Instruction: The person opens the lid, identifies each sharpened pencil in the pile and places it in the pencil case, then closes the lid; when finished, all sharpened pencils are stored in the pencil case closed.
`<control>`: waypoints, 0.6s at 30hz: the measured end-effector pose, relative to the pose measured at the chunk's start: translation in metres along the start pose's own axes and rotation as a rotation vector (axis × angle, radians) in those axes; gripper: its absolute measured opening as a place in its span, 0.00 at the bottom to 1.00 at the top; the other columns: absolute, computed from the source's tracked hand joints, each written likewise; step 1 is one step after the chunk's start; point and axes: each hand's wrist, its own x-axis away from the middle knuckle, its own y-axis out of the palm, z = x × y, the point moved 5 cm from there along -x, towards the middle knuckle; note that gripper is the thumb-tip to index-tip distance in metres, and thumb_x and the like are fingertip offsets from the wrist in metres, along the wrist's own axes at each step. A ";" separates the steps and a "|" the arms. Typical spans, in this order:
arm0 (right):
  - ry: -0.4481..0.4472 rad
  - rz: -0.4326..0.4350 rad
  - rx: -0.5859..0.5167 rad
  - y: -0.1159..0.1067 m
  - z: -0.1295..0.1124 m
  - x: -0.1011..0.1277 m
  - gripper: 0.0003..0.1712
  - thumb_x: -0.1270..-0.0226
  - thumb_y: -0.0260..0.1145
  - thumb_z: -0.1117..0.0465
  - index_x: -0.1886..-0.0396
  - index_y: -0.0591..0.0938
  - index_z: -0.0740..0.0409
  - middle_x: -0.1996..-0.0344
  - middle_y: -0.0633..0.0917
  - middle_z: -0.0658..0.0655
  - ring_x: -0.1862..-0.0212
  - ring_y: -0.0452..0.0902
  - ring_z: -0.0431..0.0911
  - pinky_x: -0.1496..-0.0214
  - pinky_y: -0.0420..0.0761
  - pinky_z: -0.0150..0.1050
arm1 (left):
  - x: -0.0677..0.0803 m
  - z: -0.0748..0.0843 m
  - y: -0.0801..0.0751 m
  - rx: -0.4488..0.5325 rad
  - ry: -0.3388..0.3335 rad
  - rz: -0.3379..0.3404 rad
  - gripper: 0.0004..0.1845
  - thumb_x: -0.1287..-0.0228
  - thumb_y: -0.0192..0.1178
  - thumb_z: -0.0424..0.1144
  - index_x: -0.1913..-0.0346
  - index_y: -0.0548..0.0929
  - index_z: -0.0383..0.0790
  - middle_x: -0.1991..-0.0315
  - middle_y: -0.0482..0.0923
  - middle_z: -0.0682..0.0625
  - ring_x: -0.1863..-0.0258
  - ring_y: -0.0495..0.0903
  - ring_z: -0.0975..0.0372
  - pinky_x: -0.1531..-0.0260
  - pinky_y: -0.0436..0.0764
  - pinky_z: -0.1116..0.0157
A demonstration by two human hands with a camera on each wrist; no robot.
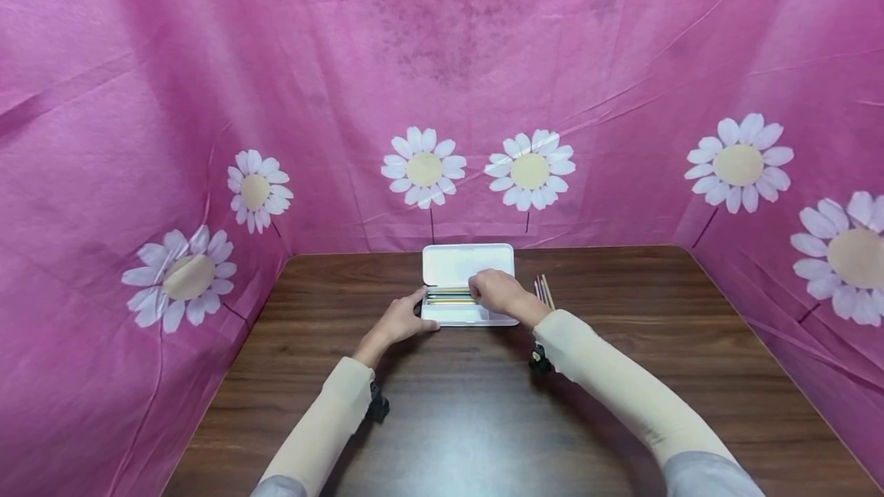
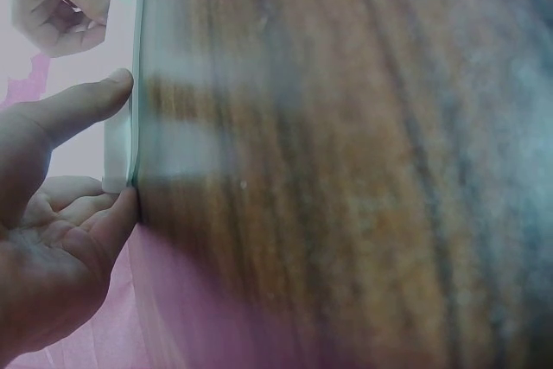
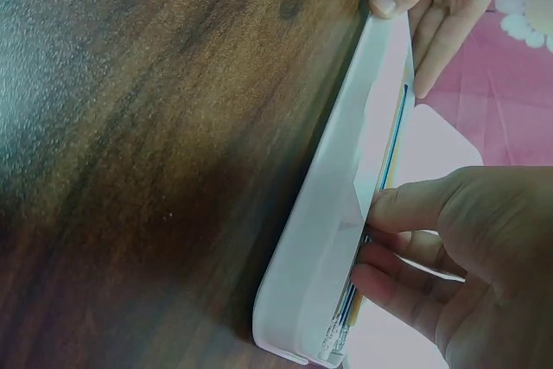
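Observation:
A white pencil case (image 1: pixel 470 316) lies on the table with its lid (image 1: pixel 466 254) raised at the back. Several coloured pencils (image 1: pixel 447 295) lie lengthwise inside it. My left hand (image 1: pixel 400 319) steadies the case's left end, thumb at the front edge and fingers along the side. Over the right half of the case, my right hand (image 1: pixel 499 291) has its thumb and fingertips down among the pencils. In the right wrist view, this hand (image 3: pixel 449 257) pinches a pencil, with a blue one (image 3: pixel 398 131) showing beyond the thumb. The fingers partly hide the pencils' right ends.
Several loose pencils (image 1: pixel 544 291) lie on the brown wooden table (image 1: pixel 470 405) just right of the case, partly behind my right wrist. A pink cloth (image 1: pixel 331 98) with white daisies hangs around the table's back and sides.

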 end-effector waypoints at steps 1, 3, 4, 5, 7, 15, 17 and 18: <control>-0.003 -0.001 0.001 -0.001 0.000 0.000 0.11 0.39 0.71 0.73 0.74 0.84 0.53 0.74 0.84 0.50 0.67 0.78 0.44 0.63 0.83 0.43 | 0.000 0.000 0.000 0.000 0.002 0.001 0.51 0.39 0.77 0.47 0.18 0.65 0.36 0.23 0.70 0.33 0.23 0.71 0.44 0.23 0.71 0.47; -0.010 0.002 -0.008 -0.004 0.002 0.001 0.10 0.39 0.71 0.72 0.74 0.84 0.53 0.74 0.84 0.50 0.68 0.77 0.44 0.63 0.83 0.42 | 0.000 0.000 0.000 0.003 0.003 0.002 0.51 0.40 0.78 0.47 0.18 0.65 0.36 0.23 0.70 0.33 0.23 0.71 0.44 0.23 0.71 0.48; -0.009 0.005 -0.015 -0.007 0.003 0.002 0.10 0.39 0.70 0.72 0.74 0.84 0.53 0.74 0.84 0.49 0.68 0.77 0.43 0.64 0.82 0.41 | 0.000 0.000 0.000 0.003 0.002 0.002 0.51 0.40 0.78 0.47 0.18 0.65 0.36 0.23 0.71 0.33 0.23 0.71 0.44 0.23 0.71 0.48; -0.010 0.013 -0.023 -0.010 0.004 0.003 0.10 0.40 0.70 0.72 0.74 0.84 0.53 0.75 0.84 0.49 0.69 0.77 0.43 0.65 0.82 0.40 | 0.000 0.000 0.000 0.003 0.002 0.002 0.51 0.40 0.78 0.47 0.18 0.65 0.36 0.23 0.71 0.33 0.23 0.71 0.44 0.23 0.71 0.48; -0.012 0.032 -0.043 -0.017 0.008 0.006 0.10 0.40 0.69 0.72 0.75 0.84 0.53 0.75 0.83 0.49 0.69 0.76 0.42 0.67 0.80 0.40 | 0.000 -0.001 0.000 0.000 0.001 0.000 0.51 0.40 0.78 0.48 0.18 0.65 0.36 0.23 0.71 0.33 0.23 0.71 0.44 0.23 0.71 0.48; 0.024 0.112 -0.081 -0.052 0.036 0.032 0.05 0.37 0.71 0.68 0.70 0.87 0.54 0.72 0.87 0.50 0.68 0.80 0.44 0.60 0.85 0.48 | 0.001 0.000 -0.001 -0.011 -0.009 0.005 0.51 0.40 0.78 0.48 0.17 0.65 0.37 0.22 0.70 0.35 0.23 0.71 0.44 0.22 0.70 0.48; 0.041 0.124 -0.095 -0.058 0.045 0.042 0.03 0.37 0.71 0.67 0.69 0.87 0.55 0.72 0.87 0.50 0.67 0.80 0.45 0.58 0.85 0.51 | 0.001 0.000 -0.001 -0.010 -0.013 0.002 0.51 0.40 0.77 0.49 0.17 0.64 0.38 0.22 0.69 0.36 0.22 0.70 0.44 0.22 0.70 0.48; 0.054 0.129 -0.104 -0.061 0.051 0.047 0.02 0.37 0.71 0.66 0.69 0.87 0.56 0.71 0.88 0.50 0.67 0.81 0.45 0.57 0.85 0.52 | 0.002 0.000 -0.001 -0.011 -0.013 0.001 0.51 0.39 0.77 0.49 0.17 0.64 0.38 0.21 0.69 0.36 0.22 0.70 0.44 0.22 0.69 0.48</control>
